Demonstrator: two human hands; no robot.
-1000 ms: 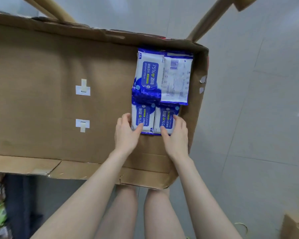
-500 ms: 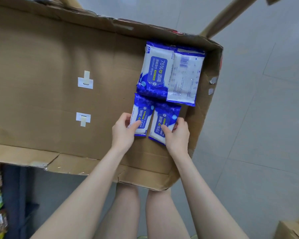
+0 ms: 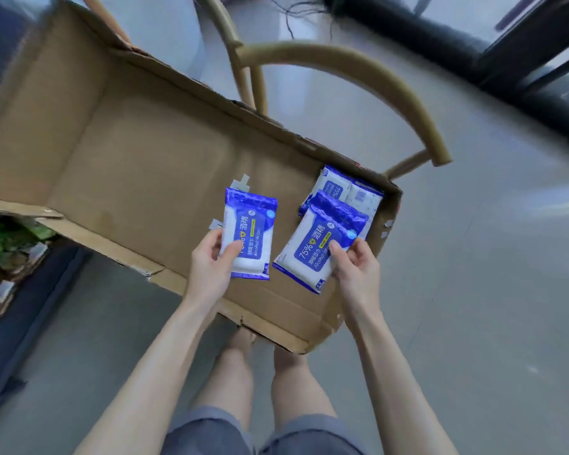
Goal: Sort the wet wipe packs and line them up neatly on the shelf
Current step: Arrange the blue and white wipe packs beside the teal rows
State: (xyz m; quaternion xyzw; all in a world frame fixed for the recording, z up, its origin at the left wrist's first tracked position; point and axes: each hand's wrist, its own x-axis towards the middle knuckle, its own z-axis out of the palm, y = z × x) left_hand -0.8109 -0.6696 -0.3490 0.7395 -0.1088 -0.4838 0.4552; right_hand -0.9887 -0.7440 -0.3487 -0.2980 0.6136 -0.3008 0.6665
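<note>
Awaiting shelving, one pack (image 3: 248, 234) is pinched by left hand (image 3: 207, 267), another (image 3: 322, 247) by right hand (image 3: 355, 270), two packs (image 3: 345, 192) left boxed.

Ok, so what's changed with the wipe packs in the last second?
The left hand has lifted one blue-and-white plastic wet wipe pack off the brown cardboard box floor, and the right hand a second pack, drawing them apart in pinching grips. The two packs in the far corner stayed put.

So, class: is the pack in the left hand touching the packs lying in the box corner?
Apart. The head view shows bare box floor between the left-hand pack and the corner packs.
</note>
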